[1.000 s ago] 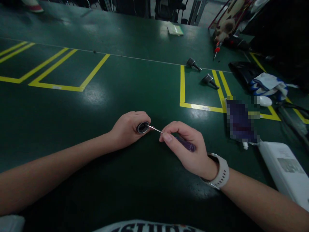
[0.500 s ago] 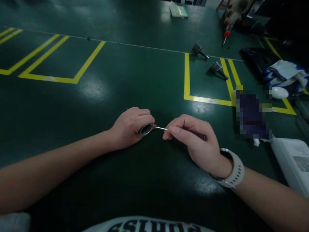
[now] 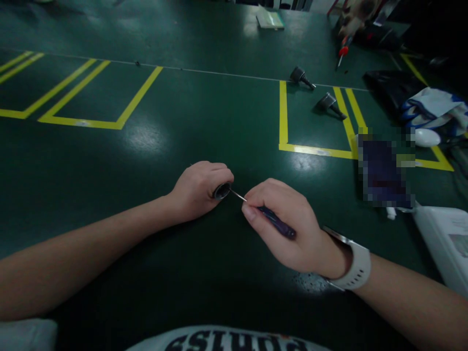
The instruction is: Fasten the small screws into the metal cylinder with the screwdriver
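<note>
Yellow tape (image 3: 283, 114) and two dark parts (image 3: 326, 103) lie beyond the right hand (image 3: 292, 214).

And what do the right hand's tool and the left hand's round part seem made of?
Tool's shaft: probably polished metal, silvery. Dark purple handle: perhaps glossy plastic, with highlights. Round part: likely dark metal, rim glinting; the left hand hides the rest.

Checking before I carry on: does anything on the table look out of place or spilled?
Only slightly: the nearer dark metal part lies askew, its narrow end over the yellow tape. The speckled patch below the right hand may be just glare; I can't rule out a spill.
</note>
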A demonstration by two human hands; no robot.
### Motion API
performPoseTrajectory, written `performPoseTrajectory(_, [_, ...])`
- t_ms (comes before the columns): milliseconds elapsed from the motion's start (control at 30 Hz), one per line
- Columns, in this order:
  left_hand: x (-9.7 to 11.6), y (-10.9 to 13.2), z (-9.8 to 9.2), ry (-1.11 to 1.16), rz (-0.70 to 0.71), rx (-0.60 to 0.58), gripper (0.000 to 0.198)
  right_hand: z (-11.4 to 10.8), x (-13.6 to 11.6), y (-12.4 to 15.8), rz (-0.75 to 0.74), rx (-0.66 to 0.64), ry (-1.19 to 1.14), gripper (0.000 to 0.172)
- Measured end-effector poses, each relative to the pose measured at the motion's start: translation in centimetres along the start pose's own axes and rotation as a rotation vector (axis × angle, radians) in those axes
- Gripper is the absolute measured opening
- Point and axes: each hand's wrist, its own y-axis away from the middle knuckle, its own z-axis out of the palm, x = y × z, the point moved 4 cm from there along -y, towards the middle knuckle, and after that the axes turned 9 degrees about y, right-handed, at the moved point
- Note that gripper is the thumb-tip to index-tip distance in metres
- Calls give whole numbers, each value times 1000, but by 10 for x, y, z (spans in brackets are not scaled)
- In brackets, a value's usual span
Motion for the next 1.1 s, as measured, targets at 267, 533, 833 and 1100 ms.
performPoseTrajectory(267, [1, 1, -1, 85, 43, 42, 9, 9, 41, -5, 410, 79, -769, 15])
performPoseTrajectory(533, [0, 2, -2, 79, 26, 47, 7, 3, 27, -2, 274, 109, -473, 14])
performPoseTrajectory(833, [0, 1, -3, 50, 64, 50, 9, 10, 45, -6, 358, 48, -778, 14])
performPoseTrajectory(1100, [-13, 0, -7, 41, -7, 28, 8, 13, 49, -5, 407, 57, -871, 14])
